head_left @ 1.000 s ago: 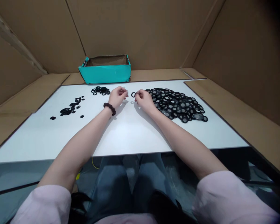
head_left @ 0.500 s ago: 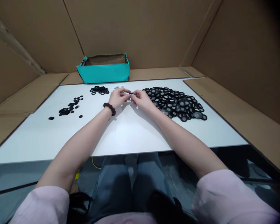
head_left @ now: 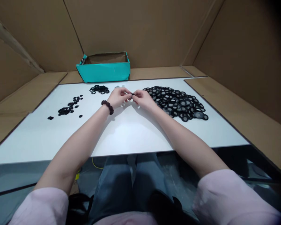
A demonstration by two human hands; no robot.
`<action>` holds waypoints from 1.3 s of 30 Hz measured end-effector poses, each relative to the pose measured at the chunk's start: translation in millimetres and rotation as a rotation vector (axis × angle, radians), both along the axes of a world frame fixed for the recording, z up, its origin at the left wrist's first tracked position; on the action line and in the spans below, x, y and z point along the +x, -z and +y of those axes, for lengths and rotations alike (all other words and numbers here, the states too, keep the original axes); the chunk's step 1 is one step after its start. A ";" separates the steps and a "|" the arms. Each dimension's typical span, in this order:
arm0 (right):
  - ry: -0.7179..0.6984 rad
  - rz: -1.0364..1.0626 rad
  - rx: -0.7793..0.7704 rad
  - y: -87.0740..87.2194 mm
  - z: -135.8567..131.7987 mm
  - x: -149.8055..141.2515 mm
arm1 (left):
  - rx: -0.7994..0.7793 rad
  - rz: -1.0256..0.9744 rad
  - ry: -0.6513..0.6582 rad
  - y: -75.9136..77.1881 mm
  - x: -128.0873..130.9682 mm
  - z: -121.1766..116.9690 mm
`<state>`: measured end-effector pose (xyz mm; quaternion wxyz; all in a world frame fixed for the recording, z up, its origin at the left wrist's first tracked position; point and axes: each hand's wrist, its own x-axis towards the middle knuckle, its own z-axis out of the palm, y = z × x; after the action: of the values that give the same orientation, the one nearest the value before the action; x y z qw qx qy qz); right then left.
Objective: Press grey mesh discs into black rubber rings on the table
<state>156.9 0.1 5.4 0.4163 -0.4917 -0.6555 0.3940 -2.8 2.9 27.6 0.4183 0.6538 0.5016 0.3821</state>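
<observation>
My left hand and my right hand meet over the middle of the white board, fingertips pinched together on a small black ring. A beaded bracelet circles my left wrist. Just right of my right hand lies a big heap of black rings with grey mesh centres. A small pile of black rings sits behind my left hand. Two pale discs lie beside that pile.
A scatter of small black pieces lies at the board's left. A teal box stands at the back, against brown cardboard walls. Cardboard flaps border the board on both sides. My knees show under the near edge.
A second ago my right hand alone held the black ring with the hands apart. The hands have come together and both now pinch the ring.
</observation>
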 end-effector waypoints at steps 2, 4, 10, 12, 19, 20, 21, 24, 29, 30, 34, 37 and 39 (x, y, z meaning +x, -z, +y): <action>0.008 -0.088 0.037 1.1 -0.5 0.3 | 0.068 0.041 -0.018 3.6 -1.0 2.6; 0.012 -0.161 0.076 1.0 -1.1 1.4 | 0.111 0.055 -0.025 7.6 -1.4 4.7; 0.026 -0.152 0.092 -4.6 -0.3 7.6 | -0.023 -0.033 -0.025 7.5 2.0 1.4; 0.047 -0.093 0.063 -7.6 -1.0 7.9 | -0.060 -0.063 -0.026 5.7 3.8 -1.1; 0.112 0.085 -0.129 -16.8 -11.0 3.1 | -0.113 -0.086 -0.021 10.8 4.7 0.0; 0.115 0.104 -0.152 -17.3 -12.1 2.2 | -0.108 -0.087 -0.024 12.4 4.8 0.6; 0.123 0.124 -0.174 -17.7 -12.9 1.2 | -0.106 -0.089 -0.029 14.0 5.3 1.0; 0.158 0.194 -0.233 -20.3 -14.4 -1.6 | -0.102 -0.097 -0.052 17.8 9.4 0.8; 0.150 0.339 -0.354 -27.5 -16.9 -0.9 | 0.000 -0.127 -0.128 21.4 17.6 1.2; 0.129 0.348 -0.381 -28.4 -17.3 0.5 | 0.022 -0.115 -0.139 22.1 17.6 2.1; 0.044 0.292 -0.457 -29.2 -17.9 7.1 | 0.070 -0.007 -0.112 23.6 11.5 5.1; 0.018 0.258 -0.462 -28.7 -18.4 9.2 | 0.108 0.060 -0.050 20.4 6.4 3.0; 0.012 0.249 -0.459 -28.1 -18.6 9.2 | 0.131 0.084 -0.027 16.0 4.8 0.8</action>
<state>166.0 -18.6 33.5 0.3737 -0.5249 -0.4896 0.5875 2.1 3.7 11.6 0.3481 0.6884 0.5014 0.3918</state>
